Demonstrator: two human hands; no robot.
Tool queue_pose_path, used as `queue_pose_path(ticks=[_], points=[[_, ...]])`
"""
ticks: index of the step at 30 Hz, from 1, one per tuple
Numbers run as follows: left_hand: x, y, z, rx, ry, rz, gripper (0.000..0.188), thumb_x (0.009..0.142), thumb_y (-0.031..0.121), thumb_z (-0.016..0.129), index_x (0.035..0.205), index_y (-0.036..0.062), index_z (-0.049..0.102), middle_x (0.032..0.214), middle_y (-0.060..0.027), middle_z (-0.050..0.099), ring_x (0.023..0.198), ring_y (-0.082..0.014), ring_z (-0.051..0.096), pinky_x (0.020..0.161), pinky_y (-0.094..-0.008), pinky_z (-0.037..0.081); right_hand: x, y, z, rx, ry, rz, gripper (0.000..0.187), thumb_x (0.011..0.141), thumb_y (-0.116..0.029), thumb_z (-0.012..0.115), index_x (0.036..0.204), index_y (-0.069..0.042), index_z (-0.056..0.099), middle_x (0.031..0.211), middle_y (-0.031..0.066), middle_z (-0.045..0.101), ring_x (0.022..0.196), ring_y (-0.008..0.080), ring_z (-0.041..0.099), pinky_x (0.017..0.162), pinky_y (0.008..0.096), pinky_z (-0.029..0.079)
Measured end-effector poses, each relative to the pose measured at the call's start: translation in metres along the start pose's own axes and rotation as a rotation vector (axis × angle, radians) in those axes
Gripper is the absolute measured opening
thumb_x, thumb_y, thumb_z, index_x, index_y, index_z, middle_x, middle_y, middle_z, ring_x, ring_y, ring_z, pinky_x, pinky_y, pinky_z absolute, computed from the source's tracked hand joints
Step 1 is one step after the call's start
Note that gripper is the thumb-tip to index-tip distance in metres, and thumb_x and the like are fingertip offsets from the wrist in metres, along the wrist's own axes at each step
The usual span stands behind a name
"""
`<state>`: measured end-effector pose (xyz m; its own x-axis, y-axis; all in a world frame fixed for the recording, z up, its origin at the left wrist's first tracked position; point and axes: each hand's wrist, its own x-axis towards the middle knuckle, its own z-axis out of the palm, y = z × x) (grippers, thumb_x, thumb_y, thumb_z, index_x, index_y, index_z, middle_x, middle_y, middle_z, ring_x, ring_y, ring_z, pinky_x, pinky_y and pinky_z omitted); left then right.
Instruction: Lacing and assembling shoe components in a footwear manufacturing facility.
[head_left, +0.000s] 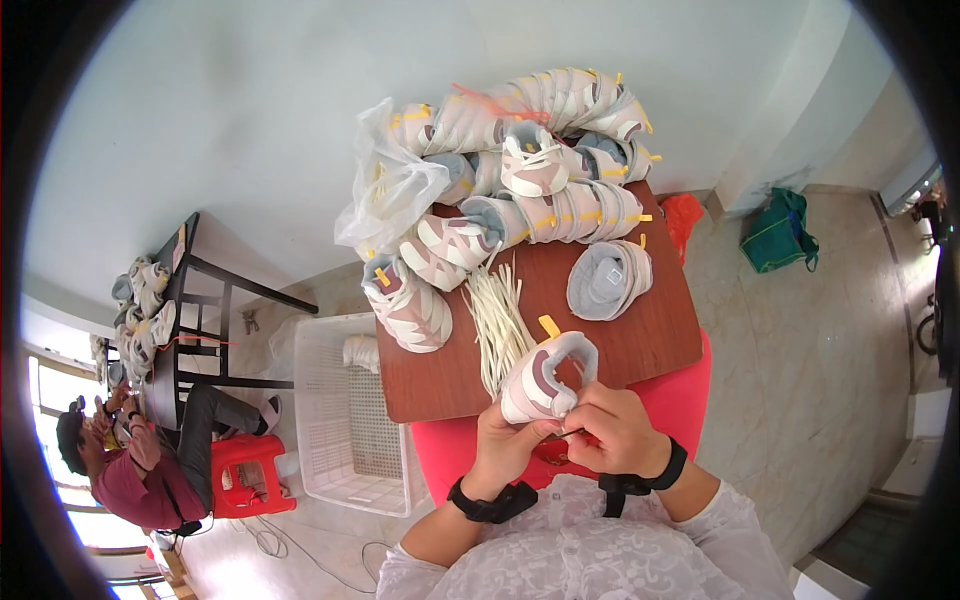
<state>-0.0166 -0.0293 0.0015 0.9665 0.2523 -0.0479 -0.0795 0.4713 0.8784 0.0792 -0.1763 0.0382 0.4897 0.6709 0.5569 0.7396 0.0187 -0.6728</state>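
My left hand (503, 445) is closed around the lower end of a pink and white shoe upper (530, 388) with a grey lining and a yellow pull tab, held at the table's near edge. Against the upper's near right side, my right hand (617, 432) is closed in a pinch. A thin dark thing shows by its fingertips, too small to name. Beyond the upper lies a bundle of cream shoelaces (497, 325). Another shoe upper (609, 281) stands to the right with its grey opening upward, and a laced shoe upper (408, 305) lies to the left.
Rows of nested shoe uppers (560, 215) and a clear plastic bag (385, 195) cover the far part of the brown table (660, 335). A white crate (315, 440) stands on the left; beyond it a person (150, 470) sits by a black-framed table. A green bag (778, 235) rests on the right floor.
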Motion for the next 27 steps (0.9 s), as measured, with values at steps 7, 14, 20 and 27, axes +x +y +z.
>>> queue_pose_path(ticks=[7, 14, 20, 27], points=[[0.000, -0.004, -0.001, 0.049, -0.016, 0.049, 0.031, 0.082, 0.000, 0.068, 0.112, -0.0005, 0.060, 0.105, -0.0064, 0.065, 0.094, -0.0127, 0.061, 0.084, -0.0278, 0.051, -0.005, 0.005, 0.000, 0.017, -0.006, 0.005, 0.019, 0.063, 0.000, 0.067, 0.079, -0.006, 0.057, 0.077, 0.0070, 0.052, 0.059, 0.0219, 0.054, 0.047, 0.0307, 0.044], [0.009, 0.004, -0.005, -0.173, 0.056, 0.043, 0.038, 0.082, 0.006, 0.070, 0.117, 0.0001, 0.056, 0.109, -0.0081, 0.064, 0.100, -0.0169, 0.060, 0.089, -0.0338, 0.051, -0.009, 0.002, -0.002, -0.063, 0.317, 0.251, 0.017, 0.074, -0.004, 0.071, 0.089, -0.006, 0.064, 0.083, 0.0065, 0.057, 0.058, 0.0170, 0.055, 0.047, 0.0275, 0.043], [0.007, 0.004, -0.006, -0.168, 0.041, 0.050, 0.039, 0.081, 0.008, 0.071, 0.117, 0.0011, 0.056, 0.110, -0.0065, 0.063, 0.102, -0.0153, 0.060, 0.088, -0.0317, 0.050, -0.001, 0.001, -0.003, -0.043, 0.312, 0.258, 0.015, 0.073, 0.000, 0.069, 0.087, -0.006, 0.065, 0.082, 0.0065, 0.056, 0.058, 0.0168, 0.056, 0.048, 0.0270, 0.044], [0.004, 0.005, -0.014, 0.070, -0.022, 0.015, 0.046, 0.079, 0.009, 0.074, 0.120, 0.0010, 0.055, 0.112, -0.0048, 0.063, 0.099, -0.0131, 0.059, 0.088, -0.0289, 0.048, 0.005, 0.006, -0.018, -0.198, 0.064, 0.029, 0.018, 0.070, 0.000, 0.066, 0.086, -0.007, 0.065, 0.084, 0.0057, 0.055, 0.061, 0.0191, 0.059, 0.051, 0.0289, 0.048]])
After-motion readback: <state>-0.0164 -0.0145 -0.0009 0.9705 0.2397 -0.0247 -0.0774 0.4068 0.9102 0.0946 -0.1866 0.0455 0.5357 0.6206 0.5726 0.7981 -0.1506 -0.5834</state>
